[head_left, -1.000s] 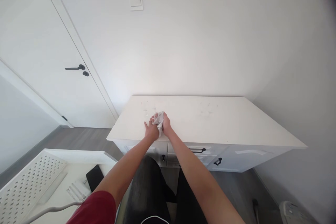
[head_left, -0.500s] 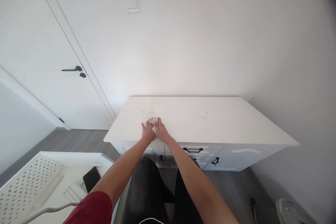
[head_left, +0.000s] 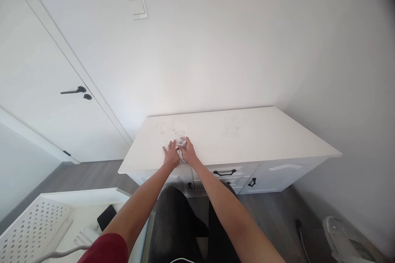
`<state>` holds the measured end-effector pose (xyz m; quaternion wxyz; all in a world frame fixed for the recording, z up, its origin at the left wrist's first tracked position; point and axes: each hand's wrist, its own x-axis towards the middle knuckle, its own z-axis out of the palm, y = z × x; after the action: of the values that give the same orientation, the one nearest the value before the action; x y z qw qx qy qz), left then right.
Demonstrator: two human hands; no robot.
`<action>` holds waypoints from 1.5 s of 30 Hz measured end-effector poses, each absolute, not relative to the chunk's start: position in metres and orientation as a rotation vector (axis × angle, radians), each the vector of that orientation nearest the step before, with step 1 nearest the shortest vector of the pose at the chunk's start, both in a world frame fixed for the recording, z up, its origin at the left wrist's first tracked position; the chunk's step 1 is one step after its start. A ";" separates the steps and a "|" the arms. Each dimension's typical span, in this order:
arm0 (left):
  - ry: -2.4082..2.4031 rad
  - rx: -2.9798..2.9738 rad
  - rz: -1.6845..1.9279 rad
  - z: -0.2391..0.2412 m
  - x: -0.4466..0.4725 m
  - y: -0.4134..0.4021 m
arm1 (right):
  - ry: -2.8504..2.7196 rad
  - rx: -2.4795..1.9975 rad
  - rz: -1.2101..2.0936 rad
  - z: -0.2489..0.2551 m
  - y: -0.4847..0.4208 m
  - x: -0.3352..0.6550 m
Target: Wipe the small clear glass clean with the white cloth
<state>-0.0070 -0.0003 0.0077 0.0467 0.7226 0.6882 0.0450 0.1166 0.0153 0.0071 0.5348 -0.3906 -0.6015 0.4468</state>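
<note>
Both arms reach straight forward from the bottom of the view, elbows nearly extended, and meet over the front left part of the white cabinet top (head_left: pixel 247 139); the left hand (head_left: pixel 170 157) lies palm down on the surface, fingers spread and pointing away from the body, holding nothing; the right hand (head_left: pixel 188 154) sits just beside it, touching it at the thumb side, its fingers curled over a small crumpled white cloth (head_left: pixel 181 149) and pressing it onto the top; the cloth shows only as a bunch between the two hands, with a little of it sticking out by the right fingertips. Faint ring-shaped marks (head_left: pixel 169 128) lie on the surface just beyond the hands; a second faint patch is further right. The left forearm angles in from the lower left, a red sleeve (head_left: pixel 105 248) at its upper arm; the right forearm comes in from the lower right, bare. Dark drawer handles (head_left: pixel 224 172) sit on the cabinet front below the hands.
</note>
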 end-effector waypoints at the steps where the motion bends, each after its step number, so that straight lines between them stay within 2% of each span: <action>1: 2.081 2.193 0.174 0.011 -0.007 -0.001 | -1.383 -0.922 1.080 0.007 0.015 0.116; 5: 1.921 2.145 0.309 0.023 -0.011 -0.007 | -1.143 -0.864 1.170 0.012 0.007 0.117; 9: 1.483 2.025 0.594 0.035 -0.018 -0.023 | -0.878 -0.824 1.305 0.025 -0.018 0.127; 12: 1.213 1.697 0.923 0.048 -0.017 -0.043 | -0.893 -0.702 1.671 0.031 -0.054 0.141; 14: 1.049 1.484 0.982 0.060 -0.014 -0.059 | -1.019 -0.581 1.981 0.034 -0.079 0.149; 17: 0.919 1.319 0.964 0.081 -0.008 -0.080 | -1.121 -0.452 2.175 0.040 -0.105 0.157; 20: 1.019 1.254 1.067 0.100 0.001 -0.092 | -1.311 -0.588 1.993 0.050 -0.115 0.157; 24: 1.357 1.275 1.382 0.123 0.016 -0.098 | -1.443 -0.919 1.408 0.064 -0.124 0.147; 26: 1.346 1.320 1.419 0.134 0.018 -0.102 | -1.450 -0.954 1.257 0.071 -0.132 0.144; 28: 1.166 1.308 1.320 0.145 0.016 -0.108 | -1.467 -0.835 1.419 0.077 -0.139 0.145; 30: 0.988 1.214 1.240 0.151 0.014 -0.114 | -1.435 -0.587 1.795 0.083 -0.142 0.149; 32: 0.971 1.137 1.298 0.154 0.015 -0.118 | -1.401 -0.478 1.952 0.088 -0.141 0.154; 34: 1.126 1.152 1.449 0.153 0.017 -0.121 | -1.398 -0.587 1.832 0.092 -0.138 0.160; 37: 1.334 1.199 1.726 0.153 0.022 -0.125 | -1.338 -0.829 1.390 0.098 -0.136 0.168; 40: 1.276 1.082 2.067 0.157 0.028 -0.130 | -1.028 -0.915 1.104 0.110 -0.141 0.174; 42: 1.192 0.984 2.239 0.157 0.035 -0.135 | -0.830 -0.838 1.195 0.121 -0.145 0.174; 45: 1.040 1.017 2.328 0.154 0.050 -0.143 | -0.677 -0.664 1.509 0.132 -0.149 0.170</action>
<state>0.0496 -0.1429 0.1535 0.1970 0.3632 0.3714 0.8315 0.1701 -0.1490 0.1322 0.6285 -0.2898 -0.2953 0.6587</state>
